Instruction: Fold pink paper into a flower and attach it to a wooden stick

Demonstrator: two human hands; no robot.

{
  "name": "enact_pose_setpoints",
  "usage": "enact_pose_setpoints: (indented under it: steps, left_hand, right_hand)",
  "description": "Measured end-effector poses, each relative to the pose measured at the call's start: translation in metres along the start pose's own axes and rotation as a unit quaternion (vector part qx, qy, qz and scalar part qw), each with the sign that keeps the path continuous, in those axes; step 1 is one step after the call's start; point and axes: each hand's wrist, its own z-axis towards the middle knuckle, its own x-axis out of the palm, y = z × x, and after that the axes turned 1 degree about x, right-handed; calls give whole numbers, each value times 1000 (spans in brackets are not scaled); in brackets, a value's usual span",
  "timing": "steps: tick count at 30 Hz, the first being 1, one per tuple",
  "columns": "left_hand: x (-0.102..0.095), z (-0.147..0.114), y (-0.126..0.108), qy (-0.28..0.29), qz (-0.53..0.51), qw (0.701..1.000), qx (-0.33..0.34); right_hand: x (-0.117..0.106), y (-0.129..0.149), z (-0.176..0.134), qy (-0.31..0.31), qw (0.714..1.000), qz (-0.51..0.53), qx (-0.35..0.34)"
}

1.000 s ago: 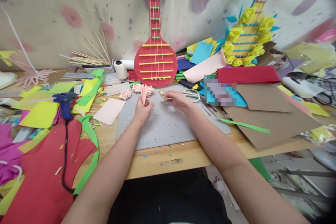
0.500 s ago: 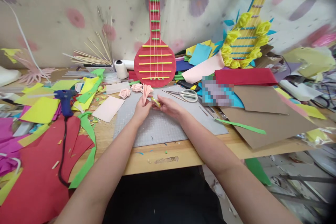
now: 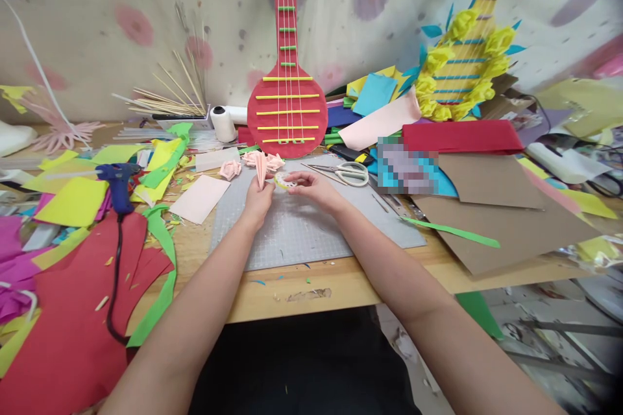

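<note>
Pink pleat (image 3: 261, 172) is upright over the mat's 10 o'clock side, lower end pinched in left hand (image 3: 257, 201), narrow grip; likely light, soft, easily crushed, best held low by the gathered end. Right hand (image 3: 316, 192) grip is closed on a small ring (image 3: 282, 183), probably tape, stiffish, maybe slick, best taken by the rim. Grey mat (image 3: 302, 237) lies on wood tabletop (image 3: 350, 282), scissors (image 3: 353, 174) at 2 o'clock, glue gun (image 3: 121, 191) at 9 amid scraps (image 3: 72, 202), red banjo (image 3: 287, 107) at 12 before patterned backdrop (image 3: 224, 13).
</note>
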Motion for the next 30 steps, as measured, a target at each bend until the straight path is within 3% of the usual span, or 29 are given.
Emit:
enact_pose_setpoints:
  steps: [5,11,24,30]
  left_hand:
    - [-2,-3,-7,15,-4,1000,-19]
    - [1,-8,-9,40,22,999,0]
    - [0,-2,0,20,77,994,70]
    - [-1,1,2,-4,75,993,94]
  right_hand:
    - [-5,-6,5,-88,992,-83,-36]
    - [-4,-10,5,-134,964,-219,-71]
    - [-3,-7,2,-111,944,-299,-81]
    - [3,-7,0,-132,904,-384,-133]
